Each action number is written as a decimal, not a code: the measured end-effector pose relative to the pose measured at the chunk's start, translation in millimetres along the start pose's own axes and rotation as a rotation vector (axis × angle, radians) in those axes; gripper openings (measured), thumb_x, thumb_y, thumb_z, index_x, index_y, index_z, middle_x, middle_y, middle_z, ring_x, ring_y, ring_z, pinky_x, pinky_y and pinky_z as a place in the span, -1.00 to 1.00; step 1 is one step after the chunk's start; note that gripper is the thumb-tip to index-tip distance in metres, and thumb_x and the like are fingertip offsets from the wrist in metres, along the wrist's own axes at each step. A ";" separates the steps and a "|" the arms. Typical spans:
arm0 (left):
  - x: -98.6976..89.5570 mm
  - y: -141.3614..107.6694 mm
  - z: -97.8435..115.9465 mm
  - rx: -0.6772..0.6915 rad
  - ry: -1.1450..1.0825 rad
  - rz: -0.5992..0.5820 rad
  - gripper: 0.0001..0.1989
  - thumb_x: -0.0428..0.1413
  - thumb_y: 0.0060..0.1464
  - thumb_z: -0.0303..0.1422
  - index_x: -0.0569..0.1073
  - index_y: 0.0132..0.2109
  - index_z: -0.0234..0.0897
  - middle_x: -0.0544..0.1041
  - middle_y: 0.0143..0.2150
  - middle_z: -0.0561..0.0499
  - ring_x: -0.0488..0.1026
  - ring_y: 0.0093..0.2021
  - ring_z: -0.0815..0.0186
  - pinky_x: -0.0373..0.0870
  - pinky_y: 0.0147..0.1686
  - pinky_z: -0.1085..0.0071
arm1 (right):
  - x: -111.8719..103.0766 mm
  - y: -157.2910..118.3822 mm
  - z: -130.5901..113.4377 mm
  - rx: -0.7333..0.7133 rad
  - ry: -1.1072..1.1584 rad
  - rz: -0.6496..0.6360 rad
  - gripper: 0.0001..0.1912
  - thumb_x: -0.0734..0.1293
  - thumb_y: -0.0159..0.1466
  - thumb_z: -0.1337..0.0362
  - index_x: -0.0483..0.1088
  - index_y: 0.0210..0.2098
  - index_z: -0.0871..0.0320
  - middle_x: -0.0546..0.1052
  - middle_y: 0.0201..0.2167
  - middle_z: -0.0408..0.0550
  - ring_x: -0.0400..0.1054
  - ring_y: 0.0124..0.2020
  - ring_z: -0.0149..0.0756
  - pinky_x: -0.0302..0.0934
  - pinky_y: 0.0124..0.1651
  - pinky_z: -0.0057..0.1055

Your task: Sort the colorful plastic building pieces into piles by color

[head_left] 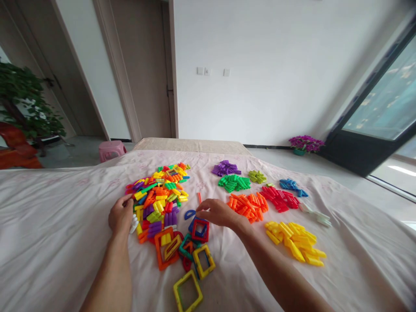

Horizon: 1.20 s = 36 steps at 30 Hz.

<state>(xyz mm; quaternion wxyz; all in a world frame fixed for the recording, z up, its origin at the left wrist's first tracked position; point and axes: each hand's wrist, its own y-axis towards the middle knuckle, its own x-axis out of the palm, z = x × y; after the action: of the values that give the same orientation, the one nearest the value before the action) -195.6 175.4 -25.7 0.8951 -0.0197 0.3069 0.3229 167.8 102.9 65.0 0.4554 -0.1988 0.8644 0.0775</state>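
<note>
My left hand (121, 212) rests at the left edge of a mixed pile of colourful plastic building pieces (159, 190). Its fingers are curled together, and whatever they grip is hidden. White pieces (134, 223) lie just beside its palm side. Over the cloth between the piles, my right hand (215, 211) has loosely bent fingers pointing left, with nothing visible in them. Close to its fingertips are a blue curved piece (190, 214) and a red square frame (200, 230). An orange stick (199, 198) lies just beyond that hand.
Single-colour piles lie to the right: purple (225, 167), green (234, 183), orange (248, 206), red (280, 197), blue (293, 186), yellow (295, 241) and white (320, 217). Yellow frames (187, 291) are nearest me. A pale cloth (81, 260) covers the surface.
</note>
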 end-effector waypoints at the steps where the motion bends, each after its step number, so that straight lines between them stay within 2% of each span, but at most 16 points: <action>1: 0.2 0.3 -0.5 -0.001 -0.001 0.002 -0.55 0.05 0.10 -0.14 0.56 0.07 -0.14 0.60 0.00 -0.11 0.51 -0.03 0.03 0.40 -0.05 0.18 | 3.3 9.2 -1.3 0.015 -0.022 0.045 -0.72 0.31 0.30 0.11 0.58 -0.10 0.04 0.61 -0.15 -0.07 0.48 -0.16 -0.25 0.28 -0.12 -0.42; 4: 0.6 0.7 -1.6 -0.004 -0.004 0.004 -0.56 0.05 0.10 -0.13 0.57 0.06 -0.13 0.61 -0.02 -0.11 0.52 -0.06 0.02 0.40 -0.07 0.17 | 19.2 31.5 -9.1 0.013 -0.146 0.091 -0.71 0.37 0.24 0.20 0.56 -0.05 0.04 0.60 -0.11 -0.04 0.47 -0.10 -0.22 0.27 -0.07 -0.40; 7: 0.2 0.4 -1.2 -0.002 -0.011 0.000 -0.56 0.05 0.10 -0.13 0.57 0.05 -0.14 0.61 -0.03 -0.11 0.52 -0.06 0.02 0.40 -0.07 0.17 | 32.9 42.0 -19.2 0.007 -0.279 0.044 -0.71 0.38 0.21 0.20 0.57 -0.09 0.05 0.58 -0.08 0.00 0.45 -0.04 -0.16 0.26 -0.07 -0.39; 11: -1.4 -0.6 1.4 0.000 -0.018 -0.005 -0.56 0.03 0.11 -0.12 0.57 0.05 -0.15 0.61 -0.01 -0.11 0.51 -0.03 0.03 0.40 -0.05 0.18 | 36.6 49.6 -27.3 0.049 -0.319 -0.015 -0.77 0.31 0.26 0.14 0.60 -0.24 0.04 0.61 -0.22 -0.04 0.48 -0.16 -0.19 0.25 -0.16 -0.38; 14: -2.8 -1.4 4.0 -0.008 -0.012 -0.009 -0.56 0.03 0.11 -0.13 0.56 0.06 -0.14 0.60 -0.01 -0.10 0.51 -0.02 0.02 0.40 -0.04 0.17 | 35.4 63.1 -25.0 0.057 -0.280 0.125 -0.73 0.31 0.26 0.17 0.55 -0.09 0.03 0.58 -0.10 -0.04 0.45 -0.07 -0.17 0.25 -0.09 -0.35; 16: -3.6 -2.0 5.7 -0.014 -0.009 -0.013 -0.57 0.03 0.11 -0.13 0.56 0.05 -0.12 0.60 -0.01 -0.09 0.50 -0.02 0.02 0.39 -0.04 0.17 | 36.4 76.4 -20.7 0.042 -0.281 0.206 -0.62 0.34 0.22 0.22 0.47 0.04 0.06 0.53 0.01 0.02 0.39 0.03 -0.12 0.24 -0.02 -0.31; 19: -4.7 -2.9 7.9 -0.026 -0.001 -0.019 -0.56 0.03 0.10 -0.12 0.56 0.05 -0.13 0.61 -0.02 -0.10 0.51 -0.03 0.01 0.40 -0.06 0.17 | 40.4 96.2 -14.4 0.030 -0.312 0.159 -0.50 0.38 0.16 0.26 0.41 0.10 0.12 0.49 0.04 0.09 0.35 0.07 -0.08 0.24 0.02 -0.28; 22: -5.5 -3.0 9.3 -0.039 0.013 -0.020 -0.55 0.03 0.09 -0.12 0.56 0.06 -0.13 0.61 -0.04 -0.11 0.51 -0.06 -0.01 0.40 -0.08 0.15 | 43.8 107.9 -11.1 0.016 -0.346 0.116 -0.58 0.37 0.17 0.26 0.44 0.04 0.16 0.50 -0.02 0.11 0.34 0.06 -0.08 0.23 0.02 -0.27; 25: -6.8 -2.6 10.2 -0.041 0.022 -0.029 -0.55 0.03 0.09 -0.12 0.57 0.05 -0.14 0.61 -0.04 -0.13 0.51 -0.07 -0.02 0.39 -0.09 0.15 | 45.0 109.0 -9.2 0.007 -0.376 0.127 -0.64 0.35 0.20 0.22 0.45 -0.02 0.18 0.49 -0.04 0.13 0.36 0.03 -0.06 0.26 -0.03 -0.29; 30: -10.8 -2.6 13.3 -0.028 0.098 -0.058 -0.51 -0.01 0.10 -0.08 0.55 0.08 -0.14 0.61 -0.04 -0.12 0.51 -0.12 0.02 0.37 -0.20 0.23 | 45.7 98.7 -3.3 0.058 -0.391 0.164 -0.62 0.36 0.16 0.16 0.46 -0.07 0.22 0.49 -0.07 0.17 0.40 -0.03 -0.05 0.27 -0.04 -0.28; 33: -10.0 0.5 11.1 -0.030 0.164 -0.066 -0.49 -0.04 0.10 -0.06 0.55 0.07 -0.13 0.62 -0.08 -0.09 0.50 -0.20 0.07 0.35 -0.29 0.29 | 40.6 90.1 2.8 0.113 -0.291 0.190 -0.59 0.39 0.11 0.15 0.47 -0.08 0.20 0.51 -0.09 0.14 0.42 -0.09 -0.12 0.26 -0.10 -0.33; 36: -2.6 11.3 -3.6 -0.039 0.230 -0.050 -0.50 -0.05 0.09 -0.01 0.57 0.03 -0.06 0.63 -0.17 -0.02 0.49 -0.34 0.14 0.33 -0.40 0.34 | 25.4 74.4 9.9 0.181 -0.137 0.224 -0.55 0.43 0.07 0.10 0.45 -0.08 0.16 0.53 -0.15 0.03 0.41 -0.19 -0.21 0.23 -0.22 -0.41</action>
<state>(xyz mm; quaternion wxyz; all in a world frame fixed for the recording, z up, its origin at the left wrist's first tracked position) -205.8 182.0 -25.4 0.8612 -0.0816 0.4007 0.3018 131.6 166.8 35.0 0.5179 -0.0536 0.8514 0.0630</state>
